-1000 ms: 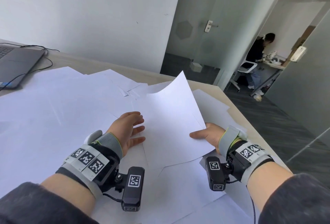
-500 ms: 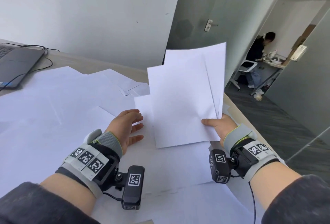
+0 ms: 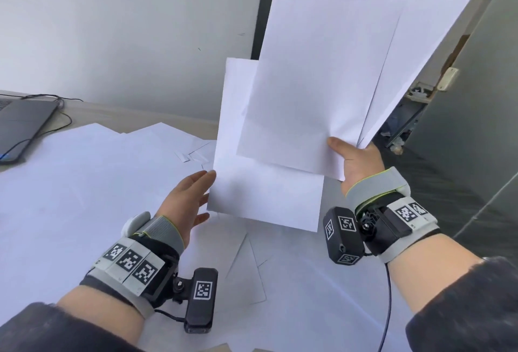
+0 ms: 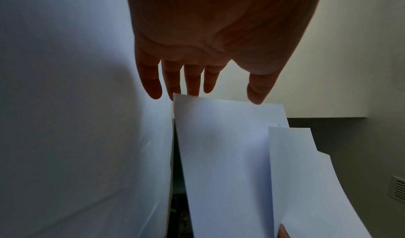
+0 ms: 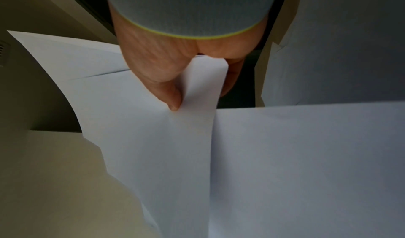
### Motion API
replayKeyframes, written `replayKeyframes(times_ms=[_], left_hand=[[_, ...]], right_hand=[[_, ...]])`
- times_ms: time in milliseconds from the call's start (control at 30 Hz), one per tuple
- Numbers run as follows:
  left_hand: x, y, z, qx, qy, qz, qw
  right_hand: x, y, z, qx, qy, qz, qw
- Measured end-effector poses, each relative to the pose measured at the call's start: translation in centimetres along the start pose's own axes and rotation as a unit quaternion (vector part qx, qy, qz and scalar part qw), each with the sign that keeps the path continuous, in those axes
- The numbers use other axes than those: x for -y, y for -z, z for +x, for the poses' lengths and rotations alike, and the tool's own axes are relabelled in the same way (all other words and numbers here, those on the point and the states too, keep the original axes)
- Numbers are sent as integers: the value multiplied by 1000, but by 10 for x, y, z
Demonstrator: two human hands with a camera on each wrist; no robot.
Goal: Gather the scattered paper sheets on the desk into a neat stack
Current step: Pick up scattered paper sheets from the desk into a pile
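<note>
My right hand (image 3: 353, 159) pinches a fanned bunch of white paper sheets (image 3: 314, 91) by their lower right corner and holds them upright above the desk. The right wrist view shows the thumb (image 5: 168, 92) pressed on the held sheets (image 5: 153, 137). My left hand (image 3: 190, 194) is open with straight fingers, its fingertips at the left edge of the lowest held sheet. In the left wrist view the fingers (image 4: 192, 82) reach the top edge of that sheet (image 4: 221, 146). Many loose white sheets (image 3: 92, 183) lie scattered over the desk.
A dark laptop (image 3: 19, 127) with cables sits at the desk's far left. A white wall (image 3: 126, 29) stands behind the desk. A glass door and partition (image 3: 476, 127) are on the right, past the desk's right edge.
My right hand has lifted the bunch of sheets from lying on the desk to upright and higher. My left hand has risen off the desk and reached to the sheets' left edge.
</note>
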State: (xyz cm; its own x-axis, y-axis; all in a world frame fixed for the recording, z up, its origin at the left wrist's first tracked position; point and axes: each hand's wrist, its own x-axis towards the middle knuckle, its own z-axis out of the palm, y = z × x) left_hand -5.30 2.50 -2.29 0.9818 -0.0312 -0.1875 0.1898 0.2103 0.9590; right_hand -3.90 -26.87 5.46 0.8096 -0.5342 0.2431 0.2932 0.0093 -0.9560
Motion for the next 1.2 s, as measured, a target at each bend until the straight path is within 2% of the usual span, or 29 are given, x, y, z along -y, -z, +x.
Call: replayKeyframes(times_ms=[167, 333, 500, 700, 833, 933, 1067, 1133, 1200], left_hand=[[-12, 1, -2, -1, 3, -50, 999], [-19, -5, -15, 41, 16, -105, 993], [-13, -9, -12, -25, -7, 67, 997], [5, -2, 11, -44, 37, 183, 981], [12, -4, 26, -46, 49, 246, 967], [16, -11, 32, -26, 53, 294, 954], [17, -30, 27, -10, 69, 275, 959], [15, -37, 23, -17, 74, 279, 957], [17, -38, 22, -16, 66, 241, 968]], right_hand=[[18, 4, -4, 1, -9, 35, 999], [3, 14, -17, 12, -44, -29, 999], [-24, 25, -36, 76, -167, -56, 981], [-61, 46, -54, 147, -286, -136, 937], [-68, 57, -66, 171, -343, -166, 909], [-72, 57, -70, 187, -355, -175, 899], [-72, 50, -74, 186, -370, -155, 897], [-71, 46, -77, 180, -342, -163, 908], [-72, 46, -75, 176, -283, -189, 924]])
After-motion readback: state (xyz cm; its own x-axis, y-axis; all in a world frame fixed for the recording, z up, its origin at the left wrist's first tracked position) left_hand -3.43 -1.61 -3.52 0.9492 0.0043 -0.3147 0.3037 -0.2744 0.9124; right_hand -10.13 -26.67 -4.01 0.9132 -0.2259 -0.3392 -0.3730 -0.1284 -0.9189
